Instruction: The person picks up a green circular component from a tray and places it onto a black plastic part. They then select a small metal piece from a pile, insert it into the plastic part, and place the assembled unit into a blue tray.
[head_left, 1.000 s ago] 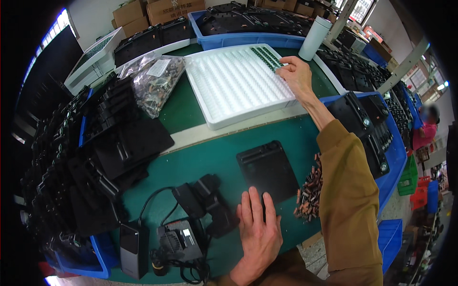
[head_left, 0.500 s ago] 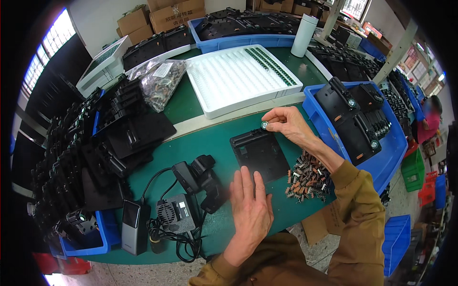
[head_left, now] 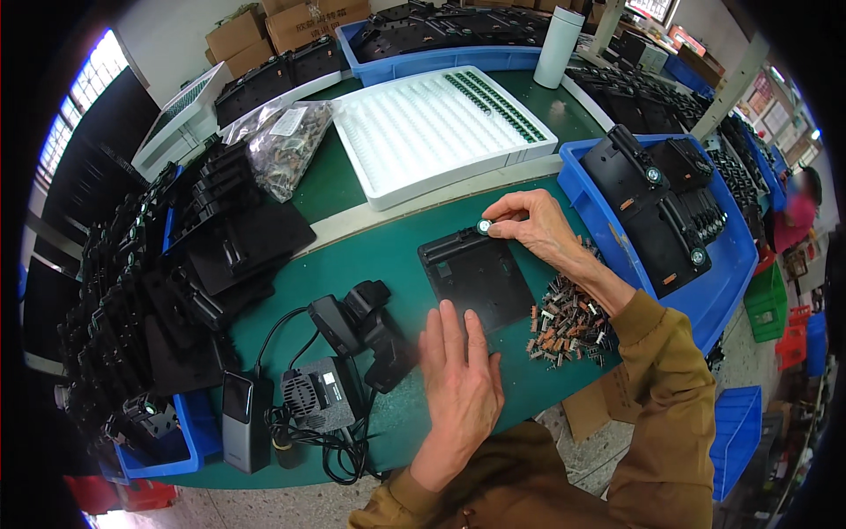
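A flat black plastic panel [head_left: 480, 286] with a raised tube-like ridge along its far edge lies on the green table in front of me. My right hand [head_left: 538, 227] pinches a small round part [head_left: 484, 227] with a pale, shiny face between thumb and forefinger. It sits at the ridge's right end, at the panel's far right corner; whether it is seated there I cannot tell. My left hand [head_left: 460, 375] lies palm down with fingers stretched, its fingertips by the panel's near left edge. Right of the panel, beneath my right wrist, is a heap of small switch-like parts [head_left: 568, 322].
A blue bin [head_left: 727, 264] at right holds similar panels. Behind stands a white tray [head_left: 397, 189] with rows of green parts, beside a plastic bag [head_left: 286, 150]. Left are stacked black panels [head_left: 260, 247], a black device [head_left: 348, 322], a cabled box [head_left: 330, 392] and a power bank-like block [head_left: 247, 419].
The whole view has shifted slightly. Both hands keep nearly the same pose, with the right still pinching the round part at the panel's corner.
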`<state>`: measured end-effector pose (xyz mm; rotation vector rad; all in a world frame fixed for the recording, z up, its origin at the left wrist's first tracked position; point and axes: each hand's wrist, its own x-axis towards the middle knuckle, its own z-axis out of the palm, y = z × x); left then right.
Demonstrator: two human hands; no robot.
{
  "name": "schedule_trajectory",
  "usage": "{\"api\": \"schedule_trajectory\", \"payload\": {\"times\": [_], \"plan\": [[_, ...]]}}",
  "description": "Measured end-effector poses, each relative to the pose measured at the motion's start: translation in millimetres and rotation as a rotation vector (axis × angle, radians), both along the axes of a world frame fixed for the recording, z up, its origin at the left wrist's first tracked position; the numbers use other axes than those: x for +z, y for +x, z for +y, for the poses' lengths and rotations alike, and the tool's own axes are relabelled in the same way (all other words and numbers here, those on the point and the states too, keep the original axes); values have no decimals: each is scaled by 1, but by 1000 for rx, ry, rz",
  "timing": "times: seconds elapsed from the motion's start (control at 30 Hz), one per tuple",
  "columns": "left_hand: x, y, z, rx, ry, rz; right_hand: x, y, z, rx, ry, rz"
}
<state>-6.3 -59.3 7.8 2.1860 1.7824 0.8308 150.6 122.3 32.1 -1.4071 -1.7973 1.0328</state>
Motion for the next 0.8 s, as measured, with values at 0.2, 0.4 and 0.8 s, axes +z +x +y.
{"api": "schedule_trajectory", "payload": {"times": [0.2, 0.4, 0.8], "plan": [[0, -1, -1, -4, -3, -2, 8, 1, -2, 0, 13, -31], [1, 0, -1, -5, -5, -1, -2, 3, 1, 185, 367, -186], [2, -2, 2, -26, 23, 17, 2, 5, 4, 69, 62, -42]]}}
